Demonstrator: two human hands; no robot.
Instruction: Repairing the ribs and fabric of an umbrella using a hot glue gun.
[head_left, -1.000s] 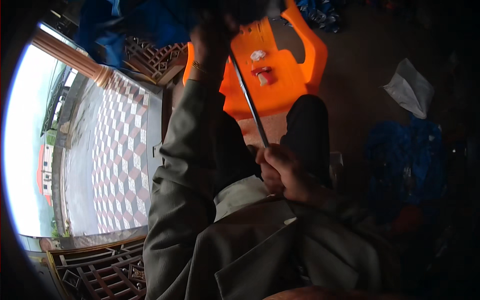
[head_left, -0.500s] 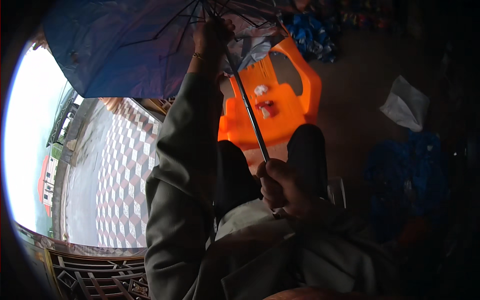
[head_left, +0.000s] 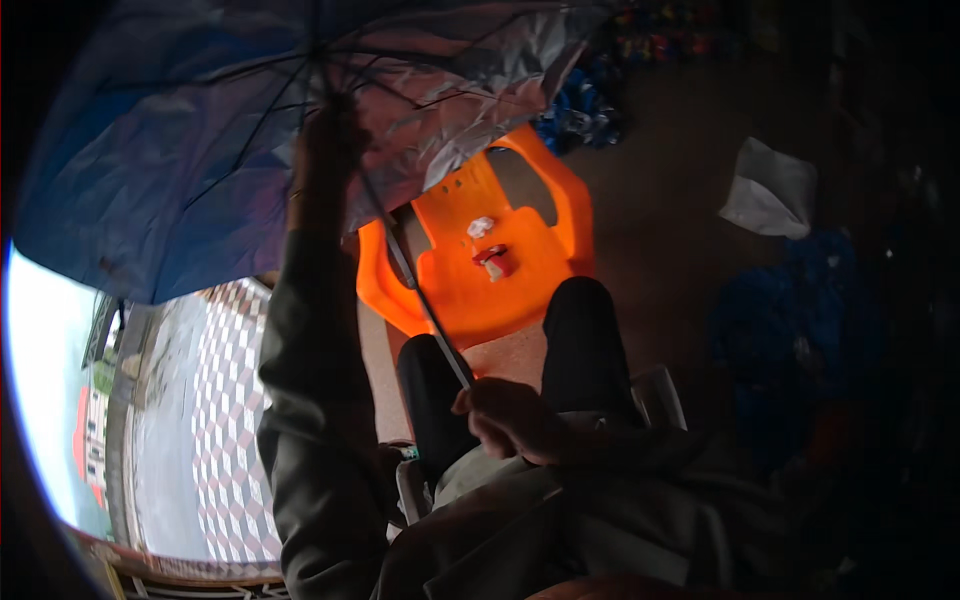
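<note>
A blue umbrella (head_left: 180,150) is spread open above me at the upper left, its dark ribs showing from below. My left hand (head_left: 325,150) reaches up inside the canopy and grips the runner near the top of the shaft. The thin metal shaft (head_left: 415,295) slants down to my right hand (head_left: 510,420), which is closed on the handle end above my lap. My knees in dark trousers (head_left: 580,340) point toward an orange plastic chair (head_left: 470,280).
The orange chair seat carries a small red object (head_left: 497,262) and a bit of white paper (head_left: 481,227). A white bag (head_left: 768,188) lies on the brown floor at right, with blue bundles (head_left: 790,330) nearby. A checkered tiled terrace (head_left: 225,420) lies at left.
The umbrella canopy has spread open and now fills the upper left. My left hand has slid higher along the shaft; my right hand stays on the handle.
</note>
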